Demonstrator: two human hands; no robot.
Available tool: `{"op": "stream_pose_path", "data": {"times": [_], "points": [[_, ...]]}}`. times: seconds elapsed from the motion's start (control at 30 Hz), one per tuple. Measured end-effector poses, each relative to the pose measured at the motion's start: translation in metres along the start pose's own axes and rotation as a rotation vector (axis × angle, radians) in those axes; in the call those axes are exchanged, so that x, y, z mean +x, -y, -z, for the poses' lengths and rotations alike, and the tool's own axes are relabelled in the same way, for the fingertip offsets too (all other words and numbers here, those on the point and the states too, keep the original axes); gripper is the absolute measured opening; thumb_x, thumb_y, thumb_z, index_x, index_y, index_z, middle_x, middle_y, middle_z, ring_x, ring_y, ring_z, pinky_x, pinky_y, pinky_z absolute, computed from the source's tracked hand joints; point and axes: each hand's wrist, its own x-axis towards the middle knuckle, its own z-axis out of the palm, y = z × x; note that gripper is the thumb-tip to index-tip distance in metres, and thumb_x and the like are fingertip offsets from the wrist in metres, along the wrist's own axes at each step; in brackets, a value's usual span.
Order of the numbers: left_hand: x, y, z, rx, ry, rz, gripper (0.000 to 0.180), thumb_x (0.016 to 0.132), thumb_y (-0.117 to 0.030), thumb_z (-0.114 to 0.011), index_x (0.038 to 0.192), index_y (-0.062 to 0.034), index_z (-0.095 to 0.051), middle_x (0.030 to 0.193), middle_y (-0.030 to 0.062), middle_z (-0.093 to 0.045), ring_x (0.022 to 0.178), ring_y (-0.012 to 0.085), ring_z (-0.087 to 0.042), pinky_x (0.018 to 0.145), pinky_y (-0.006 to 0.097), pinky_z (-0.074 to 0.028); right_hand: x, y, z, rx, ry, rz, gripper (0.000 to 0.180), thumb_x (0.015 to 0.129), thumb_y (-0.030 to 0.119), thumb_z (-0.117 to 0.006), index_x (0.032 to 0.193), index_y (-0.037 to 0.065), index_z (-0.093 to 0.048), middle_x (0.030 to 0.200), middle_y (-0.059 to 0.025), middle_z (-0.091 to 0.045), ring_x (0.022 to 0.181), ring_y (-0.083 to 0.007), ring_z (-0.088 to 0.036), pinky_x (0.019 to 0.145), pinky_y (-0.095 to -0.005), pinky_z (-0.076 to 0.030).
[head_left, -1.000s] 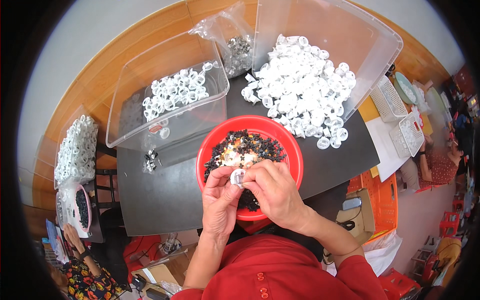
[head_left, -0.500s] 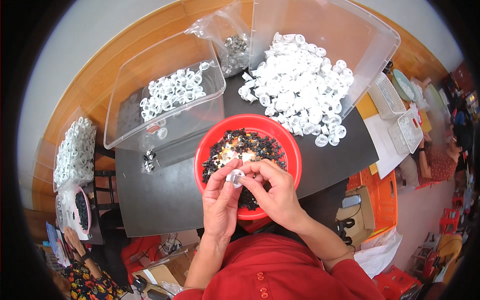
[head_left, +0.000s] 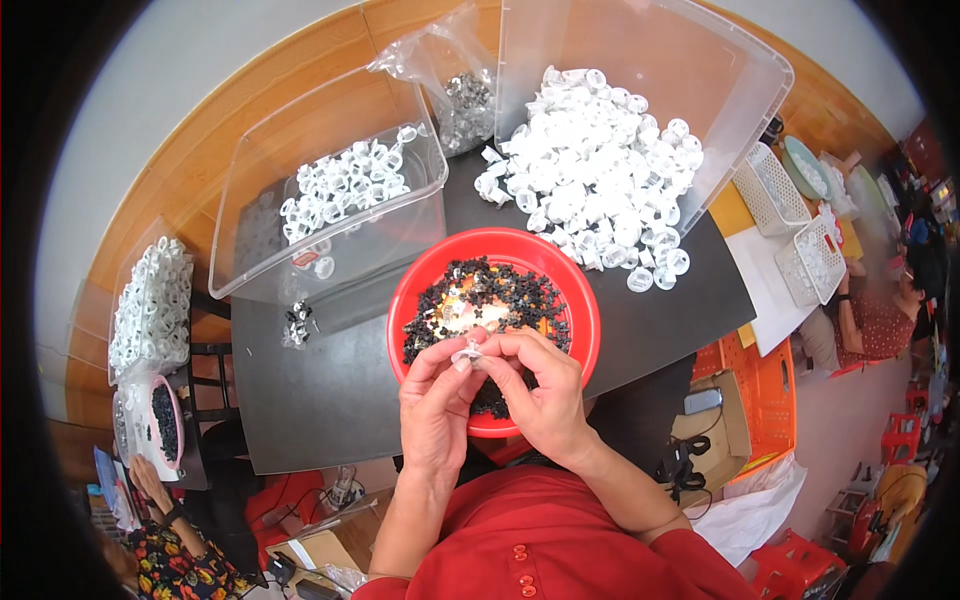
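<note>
The left hand [head_left: 432, 390] and the right hand [head_left: 545, 395] are meeting in front of the body, their fingers narrowing to a close pinch and holding one small white piece [head_left: 467, 354] between them. The thumbs are pressing from the near side while the index fingers are backing it from beyond.

For handling like this, the left fingers are probably serving best by gripping only the edge, leaving the middle open for the right fingertips to work. Pressing evenly and straight, rather than prying sideways, is likely sparing the thin rim from bending or slipping. Holding low over the red basin [head_left: 590, 335] is helping too, since anything slipping from the fingers is likely landing among the black parts [head_left: 545, 300] beneath rather than rolling off the dark surface [head_left: 330, 400].

The white piece is sitting right at the fingertips, tilting so that its flat round face is showing nearly edge-on, with a smaller stub appearing to rise on the side away from the thumbs. The fingertips are covering much of it, so whether anything is fitted inside is not showing. Beyond the fingers and to their right, a heap of white pieces [head_left: 600, 185] is spreading; beyond and to their left, a clear bin [head_left: 405, 240] is holding more white rings [head_left: 345, 190].
</note>
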Motion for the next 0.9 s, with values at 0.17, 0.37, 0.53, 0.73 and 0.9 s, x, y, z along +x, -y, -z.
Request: {"op": "stream_pose_path", "data": {"times": [0.17, 0.37, 0.53, 0.73, 0.9], "points": [[-0.004, -0.015, -0.008, 0.027, -0.013, 0.144, 0.027, 0.089, -0.001, -0.054, 0.116, 0.0008, -0.06, 0.116, 0.0186, -0.062, 0.105, 0.0226, -0.063, 0.09, 0.034, -0.054, 0.0, -0.001, 0.003, -0.087, 0.014, 0.138, 0.01, 0.086, 0.0, -0.062, 0.096, -0.003, -0.062, 0.087, -0.0118, -0.062, 0.076, -0.021, -0.064, 0.065, -0.0285, -0.05], [-0.006, -0.025, 0.011, 0.066, -0.043, 0.057, 0.028, 0.088, 0.0, -0.054, 0.116, 0.0047, -0.059, 0.109, 0.0209, -0.064, 0.097, 0.0252, -0.066, 0.084, 0.031, -0.056, 0.021, 0.006, 0.018, -0.094, 0.174, 0.055, 0.009, 0.086, 0.003, -0.062, 0.093, -0.003, -0.062, 0.086, -0.0134, -0.062, 0.077, -0.025, -0.063, 0.066, -0.0321, -0.05], [-0.003, -0.028, 0.02, 0.084, -0.141, -0.009, 0.029, 0.088, 0.001, -0.053, 0.116, 0.0059, -0.059, 0.108, 0.0224, -0.064, 0.094, 0.0269, -0.067, 0.081, 0.029, -0.057, 0.066, -0.02, 0.029, -0.531, 0.215, 0.202, 0.005, 0.083, 0.004, -0.062, 0.086, 0.001, -0.063, 0.083, -0.0131, -0.058, 0.076, -0.0306, -0.06, 0.066, -0.04, -0.047], [-0.002, -0.03, 0.017, 0.088, -0.162, 0.023, 0.031, 0.088, 0.001, -0.053, 0.119, 0.0065, -0.057, 0.109, 0.0218, -0.063, 0.096, 0.0262, -0.066, 0.082, 0.028, -0.056, 0.078, -0.037, 0.013, -0.813, 0.37, 0.313, 0.007, 0.081, 0.008, -0.061, 0.086, 0.005, -0.065, 0.081, -0.0097, -0.055, 0.075, -0.0281, -0.057, 0.066, -0.0402, -0.043], [-0.001, -0.03, 0.019, 0.084, -0.157, 0.031, 0.032, 0.089, -0.001, -0.054, 0.119, 0.0063, -0.056, 0.111, 0.0209, -0.063, 0.097, 0.0255, -0.066, 0.082, 0.028, -0.056, 0.082, -0.043, 0.013, -0.86, 0.306, 0.293, 0.007, 0.079, 0.01, -0.062, 0.085, 0.008, -0.066, 0.083, -0.0071, -0.056, 0.078, -0.0257, -0.057, 0.068, -0.0381, -0.04]]}}
